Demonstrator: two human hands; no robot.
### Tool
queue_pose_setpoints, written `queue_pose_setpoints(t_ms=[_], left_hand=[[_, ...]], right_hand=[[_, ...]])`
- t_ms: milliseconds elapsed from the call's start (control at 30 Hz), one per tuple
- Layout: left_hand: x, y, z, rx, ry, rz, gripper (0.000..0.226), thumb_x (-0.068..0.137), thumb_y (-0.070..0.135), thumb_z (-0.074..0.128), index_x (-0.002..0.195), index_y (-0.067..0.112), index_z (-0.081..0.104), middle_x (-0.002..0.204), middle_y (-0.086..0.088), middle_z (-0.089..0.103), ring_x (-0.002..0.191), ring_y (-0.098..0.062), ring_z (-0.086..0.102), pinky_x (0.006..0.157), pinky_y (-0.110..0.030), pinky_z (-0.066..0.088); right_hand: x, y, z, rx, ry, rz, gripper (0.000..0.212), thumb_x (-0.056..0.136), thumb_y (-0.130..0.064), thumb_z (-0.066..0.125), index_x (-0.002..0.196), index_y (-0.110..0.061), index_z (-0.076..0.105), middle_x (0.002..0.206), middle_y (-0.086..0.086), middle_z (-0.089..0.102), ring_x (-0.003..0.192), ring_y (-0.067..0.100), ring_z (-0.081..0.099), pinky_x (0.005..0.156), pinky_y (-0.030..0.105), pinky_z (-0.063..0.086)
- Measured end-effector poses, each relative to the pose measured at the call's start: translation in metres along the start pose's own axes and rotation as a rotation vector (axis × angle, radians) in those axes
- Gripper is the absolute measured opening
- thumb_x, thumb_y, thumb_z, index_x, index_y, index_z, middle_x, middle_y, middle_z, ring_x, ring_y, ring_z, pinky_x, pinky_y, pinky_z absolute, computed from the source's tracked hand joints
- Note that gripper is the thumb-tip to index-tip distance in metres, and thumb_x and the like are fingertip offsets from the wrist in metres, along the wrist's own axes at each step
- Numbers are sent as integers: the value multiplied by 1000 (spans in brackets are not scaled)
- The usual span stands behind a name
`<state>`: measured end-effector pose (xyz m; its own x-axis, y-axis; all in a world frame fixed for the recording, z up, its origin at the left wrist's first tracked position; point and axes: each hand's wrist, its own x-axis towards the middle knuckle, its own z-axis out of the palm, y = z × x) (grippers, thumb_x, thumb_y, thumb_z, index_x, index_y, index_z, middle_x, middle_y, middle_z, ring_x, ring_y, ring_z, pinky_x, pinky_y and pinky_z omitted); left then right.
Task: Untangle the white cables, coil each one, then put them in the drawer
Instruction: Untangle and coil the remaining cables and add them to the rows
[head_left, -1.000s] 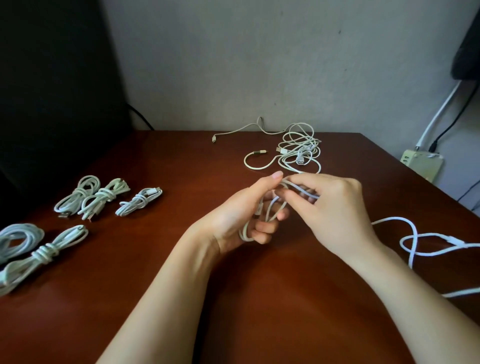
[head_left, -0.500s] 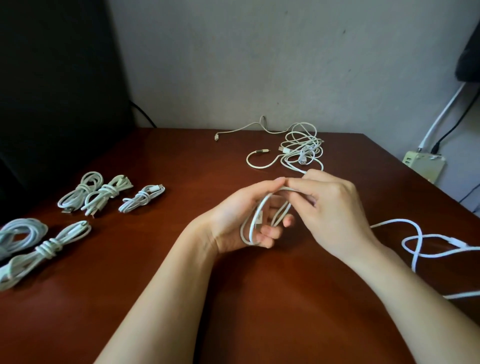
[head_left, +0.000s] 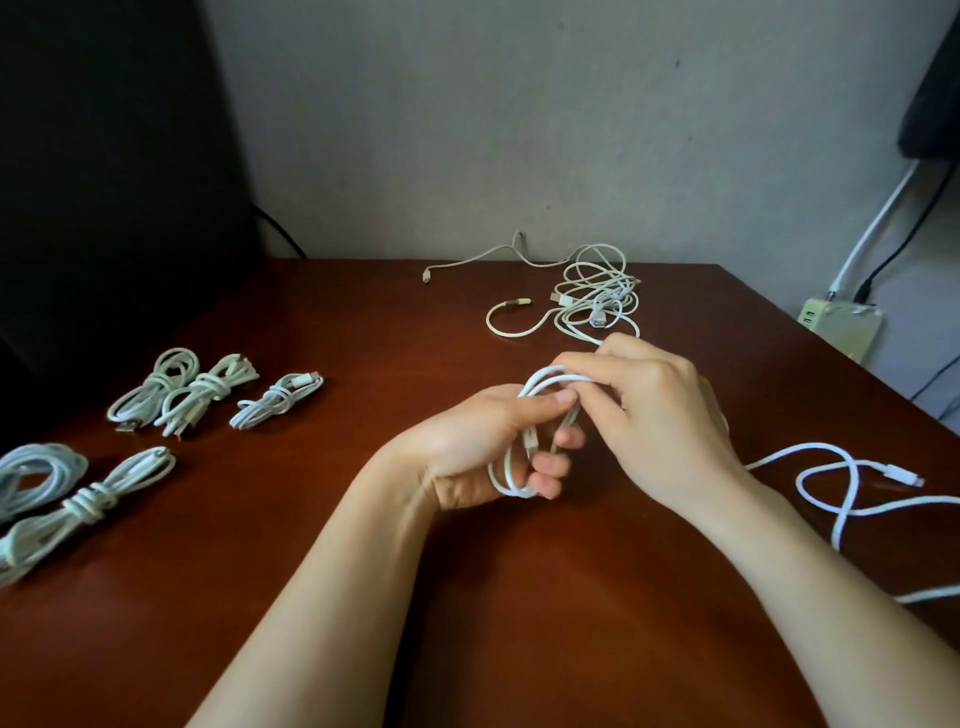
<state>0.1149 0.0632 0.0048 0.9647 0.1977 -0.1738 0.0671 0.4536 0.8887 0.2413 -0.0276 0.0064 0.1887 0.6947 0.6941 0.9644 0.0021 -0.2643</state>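
1. Left hand (head_left: 483, 447) was held palm-up over the counter (head_left: 311, 571), its fingers (head_left: 551, 469) curled round the white cable (head_left: 537, 376) loops.
2. Right hand (head_left: 660, 415) (palm down) pinched the loops' top; the cable's tail lay rightward on the counter.

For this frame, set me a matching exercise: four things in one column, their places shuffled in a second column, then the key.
Things
1. half-coiled cable
2. tangled pile
3. tied bundles
4. power strip

Places
A. left part of the table
B. beyond the table's right edge
C. held in the left hand and right hand
D. far side of the table, near the wall

Pairs: 1-C, 2-D, 3-A, 4-B
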Motion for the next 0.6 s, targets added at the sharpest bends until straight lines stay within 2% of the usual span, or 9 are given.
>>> queue_pose_setpoints(t_ms=[167,300,400,467,600], left_hand=[[0,1,1,69,54,27,28,80,44,53,80,17,45,62,4,33,49,-6,22,45,-17,20],[-1,2,3,76,74,69,35,81,51,48,74,19,62,62,4,29,54,-8,15,45,-18,19],[0,7,1,-24,140,123,47,83,53,43,95,12,61,59,5,26,46,-5,19,41,-16,19],[-1,10,-3,-102,196,153,54,90,54,37,104,7,60,59,5,22,43,-4,20,39,-16,18],[-2,11,-5,-139,251,147,59,94,56,31,106,7,62,56,6,21,41,-4,18,40,-16,14]], right_hand=[[1,4,-1,57,23,-39,23,85,-18,57,98,-25,74,64,-19,38,67,1,35,56,25,35],[1,5,-4,88,25,-106,24,87,-28,55,103,-21,72,67,-23,39,66,1,37,57,27,44],[2,8,-8,15,44,-123,31,89,-38,51,101,-19,72,78,-14,58,66,8,53,60,29,51],[3,12,-10,-23,51,-126,26,89,-37,55,94,-19,73,79,-6,64,67,14,60,59,31,53],[2,18,-6,8,12,-144,21,87,-35,58,82,-19,71,68,-14,49,57,8,47,53,32,49]])
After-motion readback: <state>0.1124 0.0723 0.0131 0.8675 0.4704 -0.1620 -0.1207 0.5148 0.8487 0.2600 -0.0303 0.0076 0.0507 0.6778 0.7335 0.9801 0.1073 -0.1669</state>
